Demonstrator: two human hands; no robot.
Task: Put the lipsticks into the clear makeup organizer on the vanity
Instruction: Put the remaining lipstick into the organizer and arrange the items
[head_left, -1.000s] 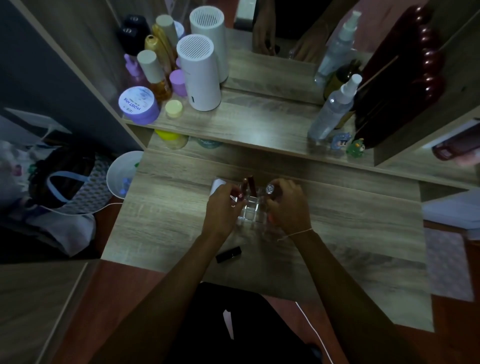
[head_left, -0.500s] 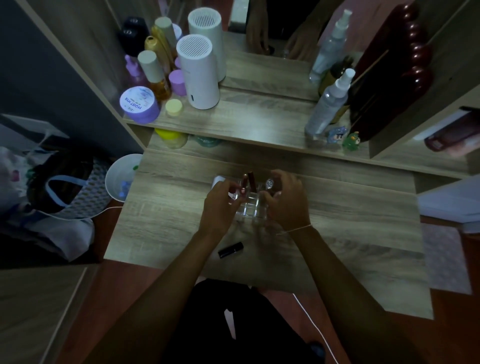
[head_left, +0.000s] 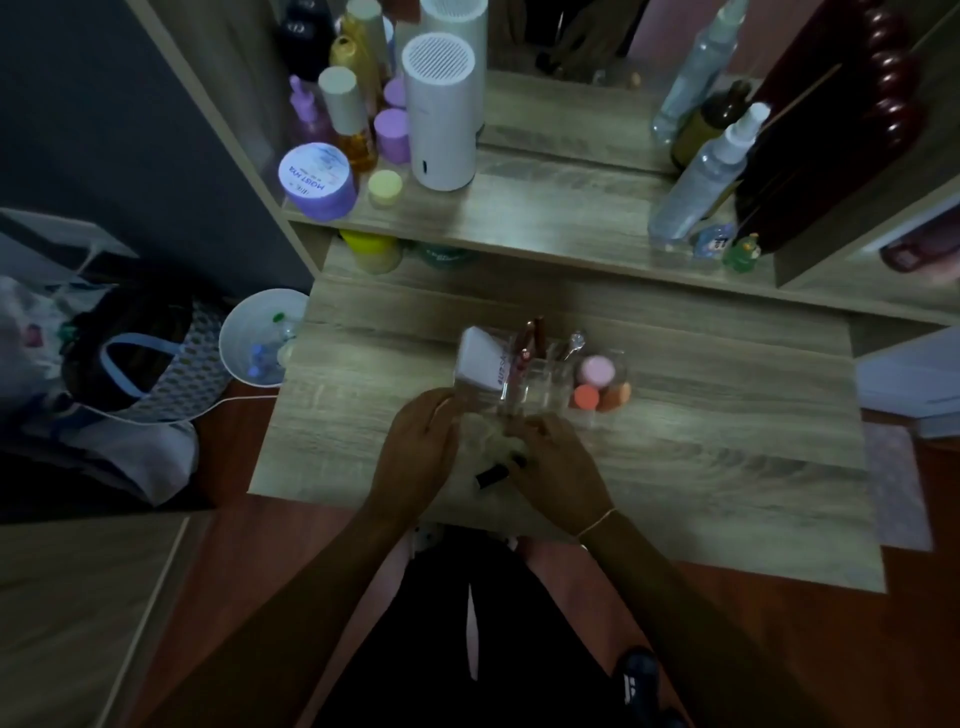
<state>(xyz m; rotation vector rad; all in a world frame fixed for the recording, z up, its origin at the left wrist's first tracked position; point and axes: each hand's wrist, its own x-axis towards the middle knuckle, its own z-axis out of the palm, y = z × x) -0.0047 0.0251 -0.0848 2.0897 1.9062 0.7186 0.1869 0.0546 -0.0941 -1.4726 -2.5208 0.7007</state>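
Several lipsticks (head_left: 530, 340) already stand upright in the organizer (head_left: 540, 384) on the counter (head_left: 727, 457). One black lipstick (head_left: 491, 475) still lies flat just before it, the right hand (head_left: 556, 462) touching its end, grip unclear. The left hand (head_left: 415, 452) rests loose and empty beside it.

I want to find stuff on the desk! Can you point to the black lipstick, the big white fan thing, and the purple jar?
black lipstick (head_left: 491, 476), head view, on the middle of its dark tube.
big white fan thing (head_left: 441, 130), head view, on its white side.
purple jar (head_left: 314, 175), head view, on its printed lid.
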